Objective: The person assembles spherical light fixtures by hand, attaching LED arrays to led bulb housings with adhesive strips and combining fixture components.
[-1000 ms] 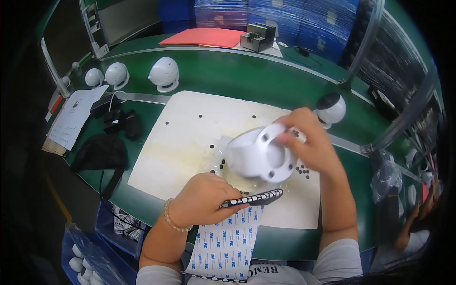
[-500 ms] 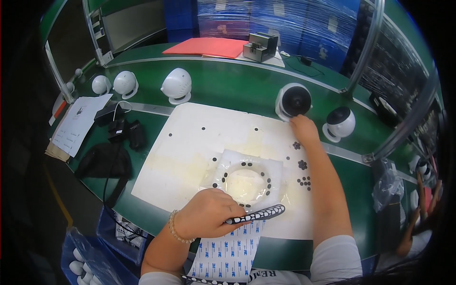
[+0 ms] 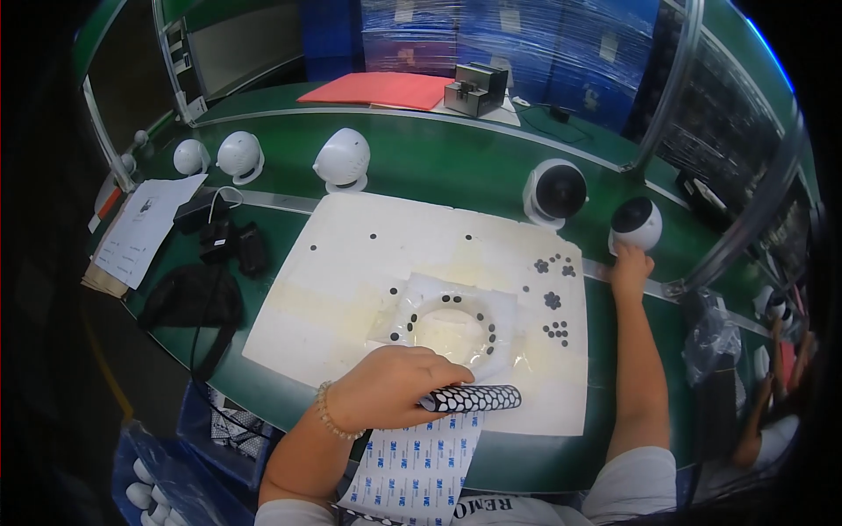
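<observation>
My left hand [image 3: 390,390] is closed on a curled sticker sheet [image 3: 474,399], black with rows of white round holes; its white backing [image 3: 417,465] with blue print hangs towards my lap. My right hand [image 3: 630,267] reaches out to the far right, fingers closed at the base of a round white camera [image 3: 638,223] with a black front; the fingertips are partly hidden. Left of it stands another white camera [image 3: 557,193] with a black front. Small black round pads [image 3: 553,301] lie in clusters on a white board [image 3: 351,263], some on a clear plastic-covered ring [image 3: 452,333].
Several white cameras [image 3: 342,160] stand along the green surface at the back left. Papers [image 3: 145,232], black adapters [image 3: 232,245] and a black cloth item [image 3: 193,298] lie at left. Behind are a red sheet [image 3: 377,89] and a metal block [image 3: 475,89]. A metal post [image 3: 671,96] rises at right.
My right hand has moved right, from the base of one black-fronted camera to that of the other. The white cameras have shifted right. The sticker sheet in my left hand has tilted.
</observation>
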